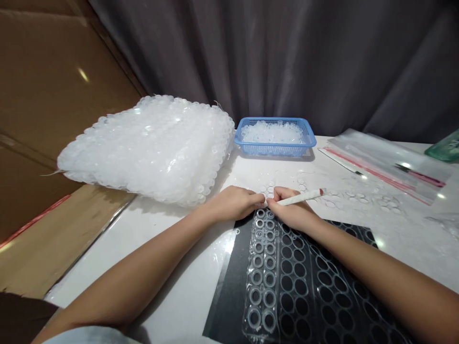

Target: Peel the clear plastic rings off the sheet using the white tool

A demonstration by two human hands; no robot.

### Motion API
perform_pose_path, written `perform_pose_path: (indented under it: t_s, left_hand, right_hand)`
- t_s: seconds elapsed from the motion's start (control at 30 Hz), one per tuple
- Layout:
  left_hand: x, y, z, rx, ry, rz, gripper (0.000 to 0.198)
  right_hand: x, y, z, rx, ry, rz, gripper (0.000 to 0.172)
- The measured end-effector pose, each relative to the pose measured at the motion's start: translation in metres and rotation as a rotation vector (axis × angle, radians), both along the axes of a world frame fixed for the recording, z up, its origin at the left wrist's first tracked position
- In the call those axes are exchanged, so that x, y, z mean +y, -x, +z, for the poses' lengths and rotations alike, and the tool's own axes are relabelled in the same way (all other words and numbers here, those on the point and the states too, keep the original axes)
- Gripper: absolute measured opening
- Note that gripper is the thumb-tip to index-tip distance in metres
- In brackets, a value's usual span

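Note:
A clear plastic sheet with two columns of translucent rings [257, 261] lies on a black board [225, 294]. At the top end of that strip, my left hand [239, 203] has its fingers pressed together; what they pinch is too small to make out. My right hand [292, 212] is closed on a white pen-like tool [303, 197] with a reddish end, its working tip close to my left fingertips. Beside the strip, more clear sheet with ring outlines [299, 270] covers the board, partly under my right forearm.
Behind my left hand sits a big bulging pack of translucent rings [154, 148]. A blue basket [274, 151] holds small clear pieces. Zip bags [380, 157] with tweezers and a green object [444, 147] are at the right. Cardboard [71, 234] stands left.

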State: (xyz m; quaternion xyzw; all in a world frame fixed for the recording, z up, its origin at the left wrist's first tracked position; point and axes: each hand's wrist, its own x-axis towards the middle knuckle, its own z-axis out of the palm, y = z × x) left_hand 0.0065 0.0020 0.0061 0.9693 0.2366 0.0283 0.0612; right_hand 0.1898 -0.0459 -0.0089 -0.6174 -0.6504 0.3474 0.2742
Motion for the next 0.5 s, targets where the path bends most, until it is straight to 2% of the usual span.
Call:
perform_pose_path:
  t_s: [0.1,0.2,0.3,0.33,0.4,0.43,0.5]
  left_hand:
    - [0.001,0.002,0.004,-0.233,0.219,0.101,0.019]
    - [0.004,0.001,0.017,-0.670,0.437,0.319,0.024]
    - [0.018,-0.011,0.038,-1.088,0.490,0.524,0.027]
    - [0.028,-0.018,0.044,-1.130,0.462,0.546,0.027]
    - [0.054,-0.039,0.055,-1.051,0.361,0.539,0.024]
    - [0.070,-0.051,0.058,-0.948,0.304,0.522,0.024]
    - [0.104,-0.077,0.060,-0.682,0.135,0.580,0.022]
  right_hand:
    - [0.000,-0.001,-0.003,0.001,-0.012,0.011,0.021]
    - [-0.001,-0.002,-0.005,0.001,-0.018,0.007,0.023]
    - [-0.002,-0.003,-0.006,-0.007,-0.020,0.020,0.024]
    - [-0.002,-0.002,-0.006,-0.008,-0.023,0.031,0.024]
    - [-0.004,-0.001,-0.005,0.004,-0.029,0.051,0.024]
    - [-0.005,0.000,-0.005,0.019,-0.037,0.055,0.024]
    - [-0.006,0.002,-0.005,0.057,-0.063,0.054,0.023]
